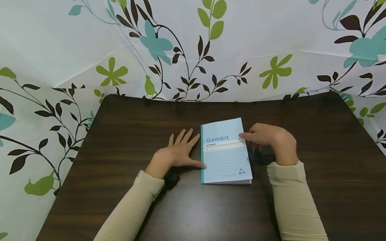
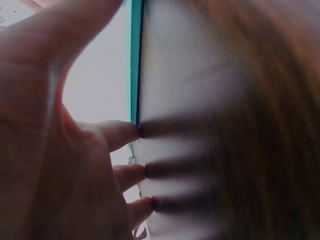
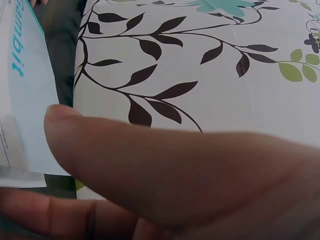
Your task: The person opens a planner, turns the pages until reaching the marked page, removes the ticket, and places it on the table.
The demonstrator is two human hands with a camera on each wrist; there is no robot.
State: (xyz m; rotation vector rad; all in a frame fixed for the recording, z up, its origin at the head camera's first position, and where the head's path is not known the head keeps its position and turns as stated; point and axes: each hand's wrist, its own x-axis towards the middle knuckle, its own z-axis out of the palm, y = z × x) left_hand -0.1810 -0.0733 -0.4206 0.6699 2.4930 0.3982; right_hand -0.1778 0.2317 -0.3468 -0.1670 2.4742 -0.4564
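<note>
A light-blue notebook [image 1: 226, 164] with a teal spine and "Gambit" on its cover lies on the dark table, its lower right corner slightly parted. My left hand [image 1: 177, 154] is spread flat on the table, the thumb at the spine and the fingertips close to it. In the left wrist view the straight fingers [image 2: 120, 135] come up to the teal spine. At the opposite edge my right hand [image 1: 270, 137] pinches the notebook, the thumb [image 3: 125, 155] over the cover's edge. The curled fingers [image 3: 50, 212] of that hand show low in the right wrist view, partly out of frame.
The dark wood-grain table [image 1: 346, 182] extends around both arms. Behind it and at its sides hangs a white cloth [image 1: 274, 19] printed with leaves and flowers. Dark wrist straps [image 1: 172, 179] sit under the wrists, near the light sleeves.
</note>
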